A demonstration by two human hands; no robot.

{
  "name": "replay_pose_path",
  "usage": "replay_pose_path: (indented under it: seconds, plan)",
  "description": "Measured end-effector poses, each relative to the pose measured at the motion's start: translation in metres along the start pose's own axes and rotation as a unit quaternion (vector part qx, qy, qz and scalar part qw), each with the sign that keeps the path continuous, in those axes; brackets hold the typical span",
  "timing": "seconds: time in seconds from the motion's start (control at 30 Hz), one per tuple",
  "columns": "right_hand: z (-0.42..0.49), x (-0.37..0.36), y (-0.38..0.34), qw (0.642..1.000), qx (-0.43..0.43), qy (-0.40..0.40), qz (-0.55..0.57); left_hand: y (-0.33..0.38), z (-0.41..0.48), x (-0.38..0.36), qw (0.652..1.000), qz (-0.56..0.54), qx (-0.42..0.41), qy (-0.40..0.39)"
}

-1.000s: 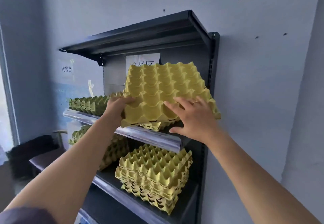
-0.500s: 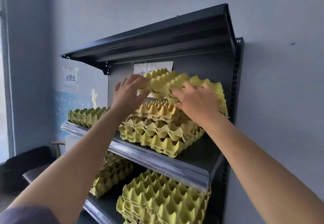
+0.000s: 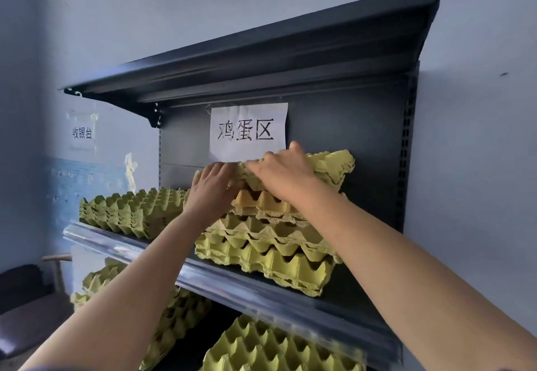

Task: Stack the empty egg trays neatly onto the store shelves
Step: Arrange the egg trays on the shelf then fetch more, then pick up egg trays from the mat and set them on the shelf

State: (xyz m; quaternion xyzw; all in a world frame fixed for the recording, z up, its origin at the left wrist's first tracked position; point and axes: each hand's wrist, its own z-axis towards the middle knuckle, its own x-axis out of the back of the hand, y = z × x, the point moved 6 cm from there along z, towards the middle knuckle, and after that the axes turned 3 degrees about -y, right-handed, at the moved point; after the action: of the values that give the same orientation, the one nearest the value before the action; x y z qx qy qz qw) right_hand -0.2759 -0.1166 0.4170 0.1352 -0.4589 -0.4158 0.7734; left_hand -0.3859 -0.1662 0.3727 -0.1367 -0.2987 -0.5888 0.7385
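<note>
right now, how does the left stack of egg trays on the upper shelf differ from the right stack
The right stack is taller, reaching the paper sign; the left stack sits lower. The left stack looks evenly nested, while the right stack has skewed, gapped trays. The left hand and right hand are on the right stack; the left stack is untouched. Both are yellow-green pulp trays on one shelf.
</note>
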Motion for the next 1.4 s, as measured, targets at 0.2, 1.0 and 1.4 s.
replay_pose_path:
  seconds: [0.2,1.0,1.4]
  plan:
    - [-0.001,-0.007,-0.006,1.000,-0.008,0.016,-0.008,-0.010,0.002,-0.011,1.000,0.002,-0.023,0.010]
    - [-0.207,0.032,0.143,0.964,-0.211,0.157,-0.033,0.217,-0.030,0.026,0.962,-0.066,-0.225,0.141]
    - [-0.508,-0.007,0.268,0.954,-0.297,-0.017,-0.044,0.511,-0.131,-0.062,0.920,-0.203,-0.334,0.026]
